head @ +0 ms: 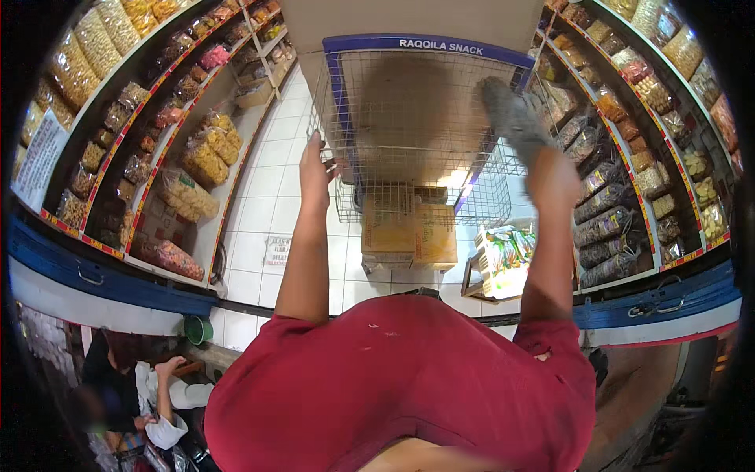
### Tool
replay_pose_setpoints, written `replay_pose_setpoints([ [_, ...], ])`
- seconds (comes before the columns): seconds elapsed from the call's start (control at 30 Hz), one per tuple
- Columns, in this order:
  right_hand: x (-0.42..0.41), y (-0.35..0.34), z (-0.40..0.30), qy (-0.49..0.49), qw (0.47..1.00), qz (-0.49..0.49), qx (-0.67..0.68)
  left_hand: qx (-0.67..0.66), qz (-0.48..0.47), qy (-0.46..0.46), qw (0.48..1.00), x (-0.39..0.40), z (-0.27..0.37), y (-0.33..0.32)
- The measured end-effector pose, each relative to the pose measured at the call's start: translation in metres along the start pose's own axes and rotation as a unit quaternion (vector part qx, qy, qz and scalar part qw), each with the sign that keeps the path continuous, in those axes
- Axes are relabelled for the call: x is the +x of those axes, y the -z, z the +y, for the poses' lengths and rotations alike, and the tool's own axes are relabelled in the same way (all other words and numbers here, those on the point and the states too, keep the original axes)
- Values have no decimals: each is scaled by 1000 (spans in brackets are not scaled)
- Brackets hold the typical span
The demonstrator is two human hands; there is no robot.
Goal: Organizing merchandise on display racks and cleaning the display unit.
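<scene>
A wire display rack with a blue frame stands before me, its header bearing writing. My left hand is at the left edge of its wire basket, index finger pointing up along the wires. Whether those fingers grip the wire or only touch it is not plain. In my right hand, blurred, is a grey cloth, held up against the rack's right side near the blue post. The cloth hides part of that post and mesh.
Cardboard cartons sit on the white tiled floor below the rack. A white crate of packets rests on a wooden stand at right. Shelves of bagged snacks line both sides. Behind me at lower left, a person sits beside a green bucket.
</scene>
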State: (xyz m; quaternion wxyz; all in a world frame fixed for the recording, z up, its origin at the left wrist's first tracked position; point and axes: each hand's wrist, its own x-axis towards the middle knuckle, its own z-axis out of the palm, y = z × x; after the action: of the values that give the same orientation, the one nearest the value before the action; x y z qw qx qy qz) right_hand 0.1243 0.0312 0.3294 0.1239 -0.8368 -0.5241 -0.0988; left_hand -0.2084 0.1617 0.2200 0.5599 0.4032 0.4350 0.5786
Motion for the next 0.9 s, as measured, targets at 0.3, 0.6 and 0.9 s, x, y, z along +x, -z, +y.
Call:
replay_pose_setpoints([
  [0.3,18,33,-60,43,968,-203,144,50,-36,-41,997,-2,-4,17],
  [0.6,29,-3,-59,160,975,-128,89,48,-34,-39,997,-4,-7,17],
  [0.9,-7,2,-86,102,990,-100,-13,-6,-69,-9,998,-10,9,12],
])
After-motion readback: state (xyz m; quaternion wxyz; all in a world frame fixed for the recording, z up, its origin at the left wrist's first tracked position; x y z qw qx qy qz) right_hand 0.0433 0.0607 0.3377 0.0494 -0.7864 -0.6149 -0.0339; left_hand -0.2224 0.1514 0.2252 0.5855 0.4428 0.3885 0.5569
